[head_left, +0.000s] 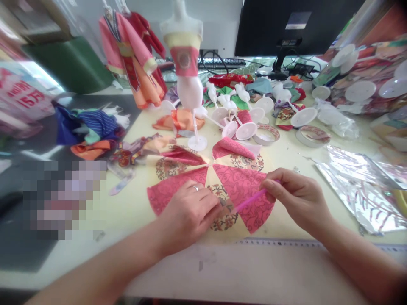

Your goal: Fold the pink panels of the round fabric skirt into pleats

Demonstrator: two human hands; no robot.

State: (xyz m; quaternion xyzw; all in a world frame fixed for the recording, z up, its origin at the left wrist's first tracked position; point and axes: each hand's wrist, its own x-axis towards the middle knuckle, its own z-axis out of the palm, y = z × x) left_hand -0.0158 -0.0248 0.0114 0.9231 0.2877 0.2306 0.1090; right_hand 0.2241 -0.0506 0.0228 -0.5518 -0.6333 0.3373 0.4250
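A round doll-skirt piece of cloth (241, 186) lies spread on the table, with pink patterned panels between cream panels printed with flowers. My left hand (193, 207), wearing a ring, rests palm down on its near left part, fingers laid over the cloth; the thumb is mostly hidden. At the right edge of the skirt, my right hand (292, 195) pinches a thin pink stick (251, 201) between thumb and fingers. The stick slants down left, its pale, blurred tip over a flowered panel near my left fingertips. Behind the skirt stands a white doll torso (190, 93) in a pink and yellow top.
Small dressed mannequins (127, 55) stand at the back left, near a monitor (295, 29). White doll stands (246, 130), tape rolls (313, 136) and cloth scraps (95, 125) surround the skirt. A ruler (280, 243) runs along the front; a silvery plastic bag (359, 190) lies right.
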